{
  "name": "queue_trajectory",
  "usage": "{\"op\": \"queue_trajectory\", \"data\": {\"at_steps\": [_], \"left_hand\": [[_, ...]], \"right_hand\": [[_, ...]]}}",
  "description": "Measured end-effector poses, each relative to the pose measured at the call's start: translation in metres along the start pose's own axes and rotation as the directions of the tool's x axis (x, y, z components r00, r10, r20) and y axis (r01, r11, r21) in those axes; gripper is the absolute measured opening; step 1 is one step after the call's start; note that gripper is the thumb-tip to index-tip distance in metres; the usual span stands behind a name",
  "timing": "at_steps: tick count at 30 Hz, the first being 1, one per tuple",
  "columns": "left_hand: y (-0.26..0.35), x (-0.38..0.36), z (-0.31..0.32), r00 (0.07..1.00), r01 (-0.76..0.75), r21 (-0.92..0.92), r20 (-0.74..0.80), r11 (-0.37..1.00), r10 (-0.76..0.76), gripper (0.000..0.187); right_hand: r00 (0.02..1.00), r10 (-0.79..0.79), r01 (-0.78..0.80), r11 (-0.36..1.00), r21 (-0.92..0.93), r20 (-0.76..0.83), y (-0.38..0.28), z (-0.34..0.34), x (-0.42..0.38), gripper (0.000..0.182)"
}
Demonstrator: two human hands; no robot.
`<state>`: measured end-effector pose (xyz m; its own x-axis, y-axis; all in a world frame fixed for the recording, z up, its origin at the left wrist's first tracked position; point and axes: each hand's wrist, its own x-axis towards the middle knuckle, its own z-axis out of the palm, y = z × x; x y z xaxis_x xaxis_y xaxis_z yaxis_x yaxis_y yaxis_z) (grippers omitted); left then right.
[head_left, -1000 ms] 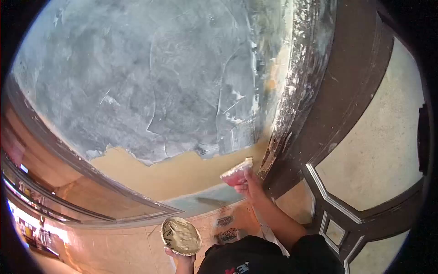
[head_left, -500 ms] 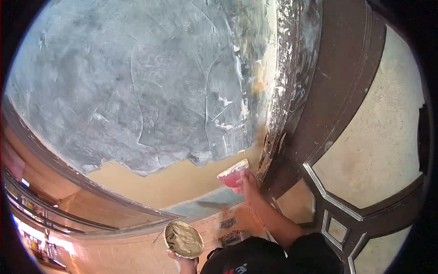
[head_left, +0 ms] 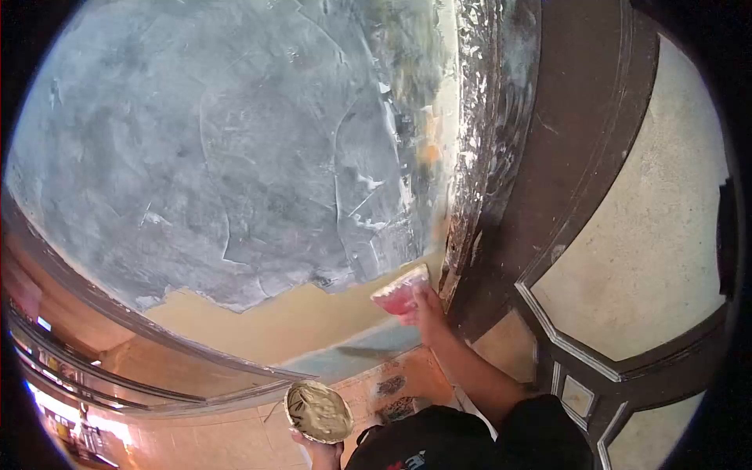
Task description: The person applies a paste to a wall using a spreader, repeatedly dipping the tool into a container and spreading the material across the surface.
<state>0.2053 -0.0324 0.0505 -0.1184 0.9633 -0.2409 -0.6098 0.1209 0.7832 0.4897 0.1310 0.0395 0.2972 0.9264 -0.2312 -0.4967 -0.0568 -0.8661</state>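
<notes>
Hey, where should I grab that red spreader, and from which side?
I'd pinch the red spreader by its bare red part, from the lower right, where the right hand holds it. Its upper edge is caked with pale paste, so fingers there would likely get smeared.

Dark trim (head_left: 568,117) bounds the wall (head_left: 258,157) on the right; leftward along the wall's tan strip (head_left: 274,321), passage is unobstructed.

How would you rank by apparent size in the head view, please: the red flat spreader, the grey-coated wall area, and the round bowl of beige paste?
1. Grey-coated wall area, by far
2. Round bowl of beige paste
3. Red flat spreader, the smallest
</notes>
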Motion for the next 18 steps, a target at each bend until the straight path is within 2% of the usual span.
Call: {"op": "queue_trajectory", "data": {"at_steps": [3,5,7,8,13,15,17,18], "left_hand": [[-0.008,0.004,-0.008,0.999,0.044,-0.032,0.025,0.999,-0.044,0.095],[-0.012,0.007,-0.012,0.998,0.043,-0.051,0.044,0.998,-0.041,0.095],[-0.011,0.006,-0.007,0.999,0.030,-0.042,0.016,0.999,-0.029,0.096],[-0.008,0.004,-0.004,0.999,0.042,-0.039,0.026,0.998,-0.041,0.096],[-0.019,0.006,-0.018,0.999,0.047,-0.066,0.004,0.997,-0.047,0.093],[-0.020,0.007,-0.015,0.998,0.057,-0.083,0.012,0.995,-0.056,0.093],[-0.012,0.006,0.001,0.995,0.082,-0.034,-0.046,0.996,-0.084,0.093],[-0.014,0.007,-0.002,0.995,0.084,-0.033,-0.043,0.996,-0.085,0.093]], "right_hand": [[0.999,0.026,-0.025,0.999,0.021,-0.041,-0.014,0.019,0.007,0.040],[0.998,-0.038,0.037,0.999,-0.020,-0.041,0.013,0.001,0.016,0.040],[0.997,0.076,-0.077,0.996,-0.035,-0.019,0.036,-0.024,0.012,0.045],[0.981,0.182,-0.182,0.983,0.013,-0.059,0.041,-0.034,0.009,0.041],[0.993,0.067,-0.066,0.998,0.012,-0.096,-0.008,-0.020,0.012,0.041],[1.000,-0.002,0.002,1.000,-0.003,-0.029,-0.025,-0.014,0.017,0.046],[1.000,0.014,-0.013,1.000,0.007,-0.026,-0.008,-0.025,0.025,0.045],[0.994,0.091,-0.093,0.995,-0.026,-0.056,-0.001,-0.030,0.020,0.046]]}}
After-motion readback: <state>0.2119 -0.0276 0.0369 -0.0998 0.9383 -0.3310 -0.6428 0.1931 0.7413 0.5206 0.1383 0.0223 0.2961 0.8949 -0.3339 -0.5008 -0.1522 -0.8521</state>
